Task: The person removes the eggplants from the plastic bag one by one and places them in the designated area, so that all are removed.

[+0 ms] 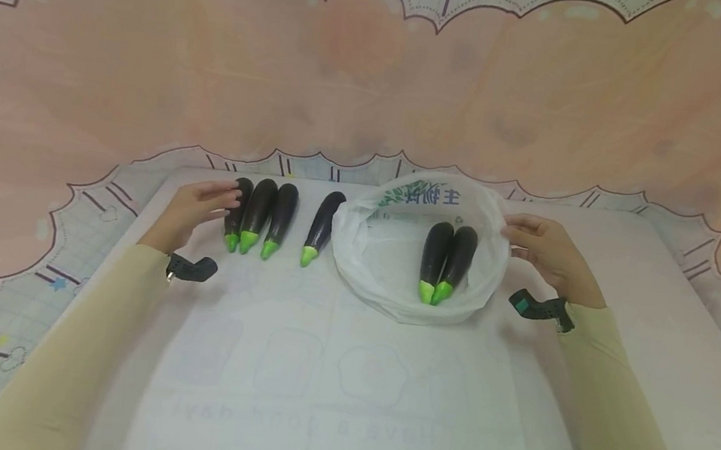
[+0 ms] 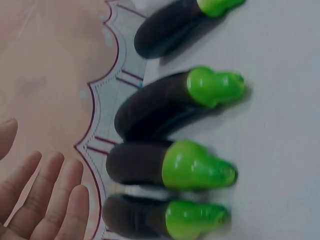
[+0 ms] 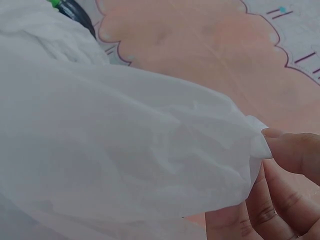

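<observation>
Two dark eggplants with green ends (image 1: 435, 258) lie side by side inside an open white plastic bag (image 1: 386, 289). Three more (image 1: 258, 213) are grouped at the left, and a single one (image 1: 322, 227) lies just left of the bag. My left hand (image 1: 199, 205) is at the leftmost eggplant; in the left wrist view its fingers (image 2: 45, 200) are extended, holding nothing. With thumb and fingers, my right hand (image 1: 545, 249) pinches the bag's right rim, a fold of which shows between the fingertips in the right wrist view (image 3: 265, 145).
A white cloth (image 1: 314, 371) with faint printed shapes covers the table. Behind it hangs a peach-coloured patterned curtain (image 1: 351, 87) with scalloped edging. A dark wrist device is strapped on each wrist, over beige sleeves (image 1: 78, 340).
</observation>
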The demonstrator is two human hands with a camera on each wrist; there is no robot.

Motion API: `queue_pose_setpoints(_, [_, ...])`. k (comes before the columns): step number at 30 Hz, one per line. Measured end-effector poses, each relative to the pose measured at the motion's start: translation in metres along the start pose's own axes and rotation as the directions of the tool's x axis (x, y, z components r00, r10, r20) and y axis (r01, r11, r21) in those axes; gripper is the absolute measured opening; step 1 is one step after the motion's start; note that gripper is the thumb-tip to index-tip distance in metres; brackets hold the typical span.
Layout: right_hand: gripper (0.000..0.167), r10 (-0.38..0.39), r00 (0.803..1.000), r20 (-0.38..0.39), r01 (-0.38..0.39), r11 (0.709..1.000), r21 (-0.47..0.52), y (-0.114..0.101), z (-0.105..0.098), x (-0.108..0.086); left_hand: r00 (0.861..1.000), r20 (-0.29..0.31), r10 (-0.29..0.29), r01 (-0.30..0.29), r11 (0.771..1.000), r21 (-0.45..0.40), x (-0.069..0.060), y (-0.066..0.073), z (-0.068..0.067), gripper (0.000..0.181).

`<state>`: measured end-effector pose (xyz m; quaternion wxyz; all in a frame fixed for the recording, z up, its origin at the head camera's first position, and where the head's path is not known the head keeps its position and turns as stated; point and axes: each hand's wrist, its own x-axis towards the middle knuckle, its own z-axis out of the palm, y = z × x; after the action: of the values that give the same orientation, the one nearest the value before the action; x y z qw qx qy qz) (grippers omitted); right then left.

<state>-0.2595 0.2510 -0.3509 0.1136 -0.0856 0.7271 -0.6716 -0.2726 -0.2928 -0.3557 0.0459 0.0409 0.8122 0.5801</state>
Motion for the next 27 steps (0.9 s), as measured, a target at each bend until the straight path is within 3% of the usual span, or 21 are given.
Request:
queue_pose_setpoints(7, [0.018, 0.003, 1.000, 0.008, -0.003, 1.000, 0.008, 0.000, 0.000, 0.000, 0.999, 0.042, -0.012, 0.014, 0.999, -0.045, 0.003, 0.011, 0.024, 0.053])
queue_pose_setpoints(19, [0.017, -0.005, 1.000, 0.017, 0.005, 1.000, 0.023, 0.002, 0.001, 0.002, 0.993, 0.113, -0.044, 0.036, 0.997, 0.069, 0.011, 0.028, 0.067, 0.052])
queue_pose_setpoints(27, [0.018, -0.010, 1.000, 0.001, 0.010, 1.000, 0.004, 0.001, 0.002, 0.002, 0.988, 0.153, 0.002, -0.010, 0.999, 0.052, 0.016, 0.039, 0.098, 0.048])
